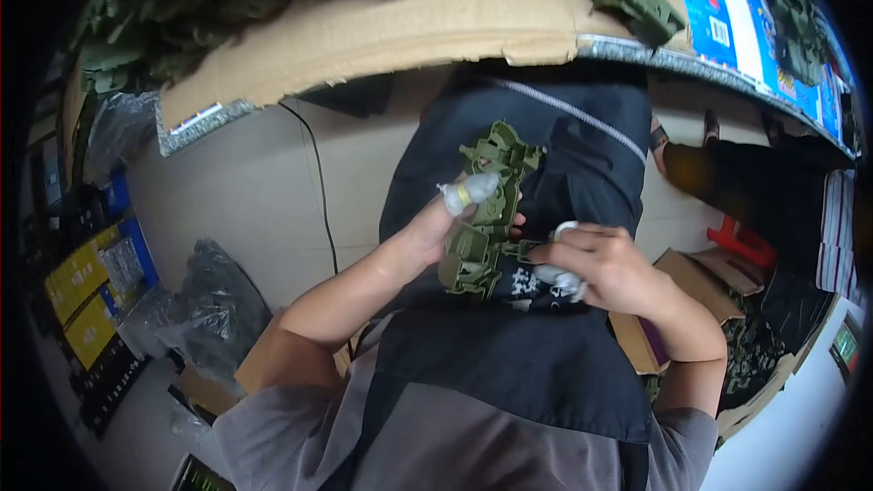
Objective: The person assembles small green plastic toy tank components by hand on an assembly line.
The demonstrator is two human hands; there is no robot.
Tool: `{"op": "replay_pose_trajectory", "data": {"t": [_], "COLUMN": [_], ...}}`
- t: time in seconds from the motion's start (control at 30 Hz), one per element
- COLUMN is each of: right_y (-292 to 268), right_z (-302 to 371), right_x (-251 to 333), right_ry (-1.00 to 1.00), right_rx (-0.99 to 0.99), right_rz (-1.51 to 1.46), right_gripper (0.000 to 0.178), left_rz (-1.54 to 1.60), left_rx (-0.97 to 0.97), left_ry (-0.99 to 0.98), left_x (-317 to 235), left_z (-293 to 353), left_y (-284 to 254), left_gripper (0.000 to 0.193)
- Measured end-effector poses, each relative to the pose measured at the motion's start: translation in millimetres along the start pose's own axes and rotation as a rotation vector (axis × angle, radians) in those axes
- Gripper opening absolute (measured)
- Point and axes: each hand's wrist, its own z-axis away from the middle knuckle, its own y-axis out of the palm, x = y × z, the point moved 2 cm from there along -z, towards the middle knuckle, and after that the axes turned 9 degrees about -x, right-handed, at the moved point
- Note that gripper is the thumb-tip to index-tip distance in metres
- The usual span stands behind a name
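Note:
Over my lap, my left hand [435, 225] grips an olive-green plastic toy vehicle body [494, 205], its hollow, ribbed side facing up. The thumb lies across its middle and wears a whitish cover with a yellow band; fingertips show at the far side. My right hand [605, 265] is closed in a pinch at the toy's lower right side. White wrapping covers some of its fingers. Between its fingertips and the toy body sits a small green frame-like part [520, 250]; whether that is joined to the body I cannot tell.
Ahead is a cardboard-covered table [418, 41] with heaped green plastic parts [227, 9] at left and more at right. A black cable [323, 186] hangs to the floor. Grey plastic bags [218, 295] lie left; an open carton [677, 286] stands right. Another person's leg [727, 173] shows at right.

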Motion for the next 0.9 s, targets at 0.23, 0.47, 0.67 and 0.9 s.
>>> {"op": "replay_pose_trajectory", "data": {"t": [0.23, 0.47, 0.67, 0.9], "right_y": [34, 49, 66, 40], "right_z": [-8, -7, -6, -29], "right_x": [4, 0, -15, -1], "right_ry": [0.071, 0.118, 0.136, 0.223], "right_rx": [0.111, 0.112, 0.081, 0.403], "right_rz": [0.016, -0.079, -0.179, 0.024], "right_gripper": [0.021, 0.017, 0.025, 0.035], "left_rz": [-0.217, 0.01, -0.03, -0.015], "left_rx": [-0.206, -0.196, -0.227, -0.149], "left_ry": [-0.016, -0.035, -0.002, 0.018], "left_x": [5, 19, 16, 5], "left_z": [3, 1, -1, -8], "left_y": [1, -6, -6, -17], "left_gripper": [0.056, 0.041, 0.038, 0.045]}}
